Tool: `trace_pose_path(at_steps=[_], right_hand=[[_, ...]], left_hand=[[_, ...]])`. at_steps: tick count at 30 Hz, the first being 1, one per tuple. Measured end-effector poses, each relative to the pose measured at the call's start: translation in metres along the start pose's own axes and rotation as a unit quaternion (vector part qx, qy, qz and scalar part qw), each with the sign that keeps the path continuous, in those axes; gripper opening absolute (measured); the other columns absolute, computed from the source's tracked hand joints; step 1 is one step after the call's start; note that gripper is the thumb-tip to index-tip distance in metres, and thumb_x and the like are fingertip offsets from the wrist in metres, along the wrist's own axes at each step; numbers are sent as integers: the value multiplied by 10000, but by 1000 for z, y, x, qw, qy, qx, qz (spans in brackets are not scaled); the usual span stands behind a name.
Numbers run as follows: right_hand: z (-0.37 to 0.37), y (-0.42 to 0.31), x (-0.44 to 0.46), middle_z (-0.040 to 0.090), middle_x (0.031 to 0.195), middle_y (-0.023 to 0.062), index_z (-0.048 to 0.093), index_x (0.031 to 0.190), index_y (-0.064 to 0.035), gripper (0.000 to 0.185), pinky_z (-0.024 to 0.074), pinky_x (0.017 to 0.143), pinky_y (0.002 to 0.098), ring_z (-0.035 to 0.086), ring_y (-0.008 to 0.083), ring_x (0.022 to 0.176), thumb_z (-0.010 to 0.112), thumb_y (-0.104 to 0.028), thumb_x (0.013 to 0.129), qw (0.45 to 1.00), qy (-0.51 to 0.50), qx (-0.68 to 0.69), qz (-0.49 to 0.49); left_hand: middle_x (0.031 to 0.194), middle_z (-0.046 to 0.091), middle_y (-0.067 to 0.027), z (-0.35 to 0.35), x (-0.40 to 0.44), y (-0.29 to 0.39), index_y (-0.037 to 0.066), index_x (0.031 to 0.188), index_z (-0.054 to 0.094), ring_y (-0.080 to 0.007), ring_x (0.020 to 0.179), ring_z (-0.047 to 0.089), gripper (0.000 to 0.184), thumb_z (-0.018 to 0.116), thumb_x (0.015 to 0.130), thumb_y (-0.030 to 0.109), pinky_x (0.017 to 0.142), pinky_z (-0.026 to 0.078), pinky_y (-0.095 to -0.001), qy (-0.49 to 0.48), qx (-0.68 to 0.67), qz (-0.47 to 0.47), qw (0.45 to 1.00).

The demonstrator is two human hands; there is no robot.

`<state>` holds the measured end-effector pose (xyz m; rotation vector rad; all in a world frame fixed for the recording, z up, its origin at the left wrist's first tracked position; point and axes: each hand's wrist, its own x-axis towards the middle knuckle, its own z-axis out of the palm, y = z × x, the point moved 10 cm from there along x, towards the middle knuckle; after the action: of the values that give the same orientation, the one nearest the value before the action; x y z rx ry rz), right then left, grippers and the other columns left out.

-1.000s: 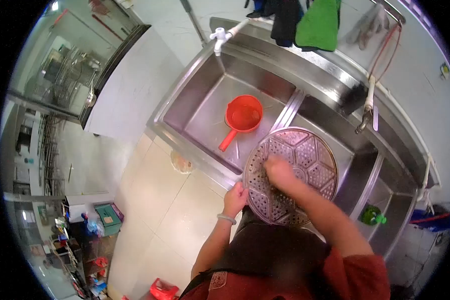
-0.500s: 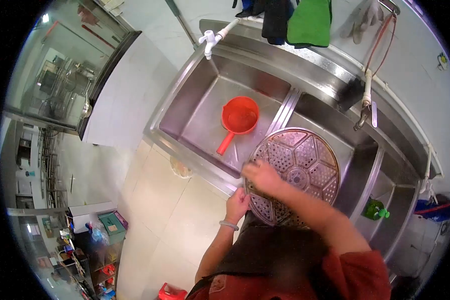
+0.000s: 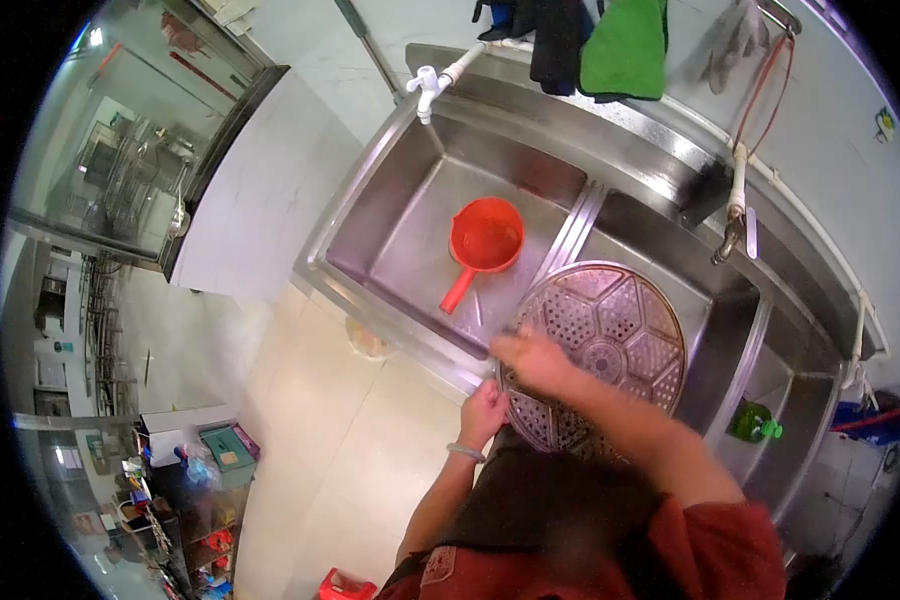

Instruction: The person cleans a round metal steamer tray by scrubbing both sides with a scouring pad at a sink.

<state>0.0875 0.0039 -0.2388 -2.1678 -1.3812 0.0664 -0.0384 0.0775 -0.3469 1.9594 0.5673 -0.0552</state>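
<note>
A round perforated metal steamer tray (image 3: 625, 365) lies tilted across the front rim of the middle sink basin, close to my body. My left hand (image 3: 483, 412) is closed on its left edge, with the fingers pinched at the rim. Over the tray's left side is my right hand (image 3: 532, 358), its fingers curled and somewhat blurred. Whatever it holds, if anything, is hidden under the fingers. A red plastic water dipper (image 3: 486, 236) rests in the left sink basin (image 3: 395, 205), its handle pointing toward me.
A white tap (image 3: 427, 90) reaches over the left basin, and a metal tap (image 3: 732, 238) over the middle one. A green bottle (image 3: 755, 422) lies in the right basin. Green and black gloves (image 3: 625, 50) hang above. A red object (image 3: 345, 584) is on the floor.
The whole view has shifted slightly, so the sink and tray appear a little lower and to the right. My right hand stays over the tray's left side; my left hand keeps its hold.
</note>
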Motion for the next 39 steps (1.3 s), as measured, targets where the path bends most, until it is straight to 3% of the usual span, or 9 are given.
trace_pose_path(at_steps=[4, 7, 11, 13, 14, 15, 18, 26, 39], right_hand=[[-31, 69, 26, 659, 890, 139, 656, 973, -97, 191, 496, 698, 469, 619, 331, 811, 563, -144, 813, 990, 103, -74, 64], [-30, 78, 2, 622, 877, 167, 636, 914, -146, 145, 493, 679, 513, 616, 386, 810, 515, -224, 894, 933, 71, 107, 337], [14, -18, -27, 632, 1011, 189, 618, 1153, -130, 304, 485, 765, 518, 602, 386, 871, 561, -230, 872, 996, 58, 45, -55], [-17, 20, -19, 656, 1069, 199, 618, 1199, -55, 381, 495, 765, 494, 609, 365, 852, 585, -218, 856, 982, -53, 80, 163], [-36, 73, -29, 654, 1170, 196, 636, 1195, -61, 368, 503, 794, 467, 619, 363, 924, 582, -186, 853, 878, -84, 163, 441], [-50, 117, -39, 648, 1202, 179, 649, 1182, -88, 348, 504, 825, 457, 613, 365, 980, 569, -172, 854, 843, 47, 189, 502], [-77, 141, -32, 594, 1324, 135, 653, 1174, -74, 382, 455, 982, 461, 583, 361, 1098, 571, -102, 802, 959, 41, -163, 227], [-4, -15, -61, 545, 1380, 100, 602, 1235, -48, 458, 437, 849, 460, 535, 348, 874, 583, -43, 778, 997, 39, -71, 9], [-8, -25, -77, 582, 1263, 176, 663, 1173, -82, 401, 463, 897, 509, 579, 397, 1041, 679, -24, 777, 999, -2, 14, -43]], left_hand=[[667, 615, -48, -2, -5, 24, 10, 962, 554, -136, 530, 618, 147, 624, 916, 131, 497, 524, -283, -30, -13, -43, 999], [665, 624, -79, -6, 1, 32, 27, 929, 544, -177, 537, 643, 162, 633, 907, 160, 507, 523, -322, -23, -7, -39, 999], [664, 633, -108, 2, 3, -7, 40, 898, 533, -210, 551, 671, 175, 634, 903, 183, 514, 526, -350, 17, 38, 18, 999], [664, 635, -109, -3, -4, 17, 40, 906, 538, -217, 563, 675, 152, 626, 902, 164, 511, 525, -348, -24, -19, -50, 998], [663, 633, -108, -1, -5, 15, 39, 905, 536, -212, 567, 677, 143, 625, 899, 150, 503, 522, -342, -32, -29, -57, 997], [661, 631, -106, 1, -5, 16, 38, 903, 535, -207, 571, 679, 134, 625, 896, 137, 494, 518, -336, -36, -40, -63, 997], [675, 634, -130, -3, -8, 23, 48, 899, 540, -275, 618, 686, 149, 619, 898, 175, 524, 523, -391, -15, -57, -60, 996], [869, 685, -190, -20, 19, 70, 36, 984, 585, -397, 814, 669, 226, 552, 880, 234, 701, 515, -521, -35, 307, 2, 951], [949, 665, -241, 44, 162, 38, 12, 1029, 598, -433, 914, 637, 236, 572, 871, 185, 817, 506, -514, -50, 240, 133, 960]])
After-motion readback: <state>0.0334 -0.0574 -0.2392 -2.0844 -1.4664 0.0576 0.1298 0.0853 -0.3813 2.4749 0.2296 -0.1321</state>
